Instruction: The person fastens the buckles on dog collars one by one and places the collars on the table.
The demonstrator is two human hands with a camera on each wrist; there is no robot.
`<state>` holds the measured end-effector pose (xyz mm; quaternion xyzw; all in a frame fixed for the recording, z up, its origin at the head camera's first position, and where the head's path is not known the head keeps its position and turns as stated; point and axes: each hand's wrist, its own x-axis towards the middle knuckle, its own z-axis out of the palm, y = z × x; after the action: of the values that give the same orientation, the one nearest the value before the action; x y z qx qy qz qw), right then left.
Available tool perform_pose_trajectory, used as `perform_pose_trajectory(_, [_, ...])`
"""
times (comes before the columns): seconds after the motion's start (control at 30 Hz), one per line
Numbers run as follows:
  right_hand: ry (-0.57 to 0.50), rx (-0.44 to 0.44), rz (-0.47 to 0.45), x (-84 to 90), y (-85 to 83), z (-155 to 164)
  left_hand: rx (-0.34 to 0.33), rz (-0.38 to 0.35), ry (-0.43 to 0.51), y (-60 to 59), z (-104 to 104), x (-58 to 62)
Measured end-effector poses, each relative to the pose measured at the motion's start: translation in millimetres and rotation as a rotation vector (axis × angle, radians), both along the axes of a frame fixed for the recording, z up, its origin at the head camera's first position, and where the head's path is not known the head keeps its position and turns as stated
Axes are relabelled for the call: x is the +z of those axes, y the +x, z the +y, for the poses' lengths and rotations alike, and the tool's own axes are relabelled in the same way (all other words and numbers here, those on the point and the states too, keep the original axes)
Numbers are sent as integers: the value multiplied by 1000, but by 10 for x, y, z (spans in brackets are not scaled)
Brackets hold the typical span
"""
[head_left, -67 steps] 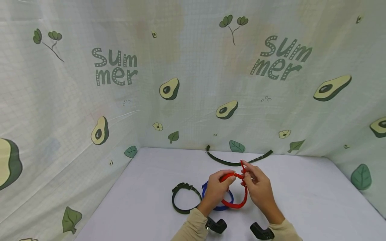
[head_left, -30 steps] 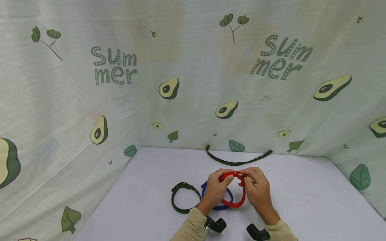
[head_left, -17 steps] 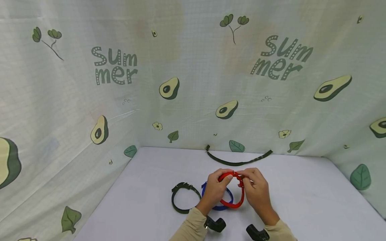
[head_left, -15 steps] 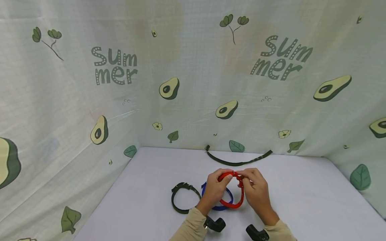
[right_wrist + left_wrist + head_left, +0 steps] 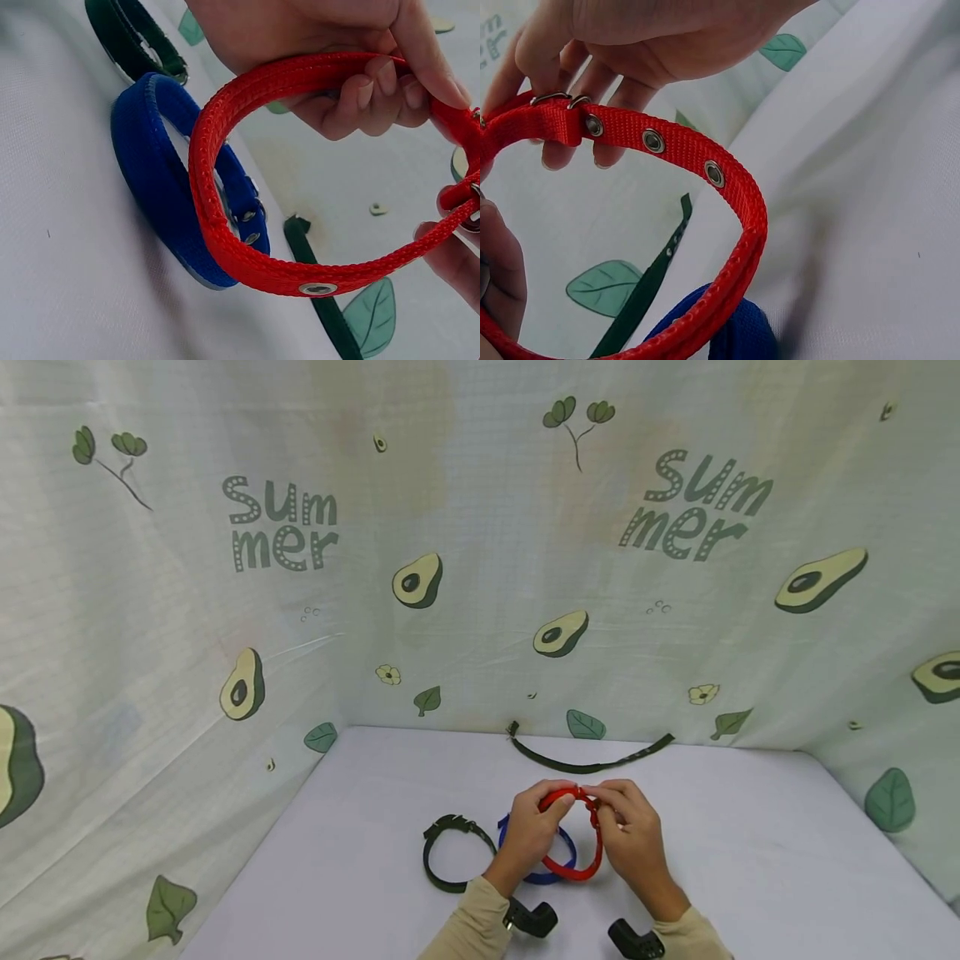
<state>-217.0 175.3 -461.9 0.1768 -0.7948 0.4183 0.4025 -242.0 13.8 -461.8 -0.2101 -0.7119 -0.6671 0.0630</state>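
“Red collar (image 5: 577, 873): state its position and support.”

“It is held up in both hands, apparently above the desk (image 5: 352, 835), and bent into a loop. The left hand (image 5: 531, 831) pinches it on one side — thumb on top, fingers curled beneath. The right hand (image 5: 632, 837) pinches it close by, at the metal fittings (image 5: 578, 102); its remaining fingers lie behind the band.”

“Why are the two grips so close together?”

“Probably so that one grip steadies the loop while the other controls the fittings. Eyelets (image 5: 653, 141) follow along the band beyond them. Whether a pin sits in one cannot be told; fingers hide much of the joint.”

“Identify the neighbouring items.”

“Blue collar (image 5: 146, 176): on the desk, below and slightly left of the red collar, partly covered by it in the head view; contact cannot be confirmed. Dark green collar (image 5: 450, 823): farther left of the red collar, also looped. Dark green strap (image 5: 577, 768): beyond the red collar, laid out in a shallow curve — a spacing that likely leaves both hands working room.”
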Motion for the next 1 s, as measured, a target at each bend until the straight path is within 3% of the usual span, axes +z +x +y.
perform_pose_trajectory(0.27, [-10, 18, 6, -24, -6, 8, -6, -17, 17, 27, 11, 22])
perform_pose_trajectory(0.57, [-68, -51, -40, -76, 12, -30, -3, -56, 18, 42, 16, 24])
perform_pose_trajectory(0.87, [-353, 2, -322, -100, 24, -98, 30, -38, 29, 62, 5, 14])
perform_pose_trajectory(1.0, [-413, 6, -395, -116, 34, -120, 49, -59, 46, 77, 25, -22])
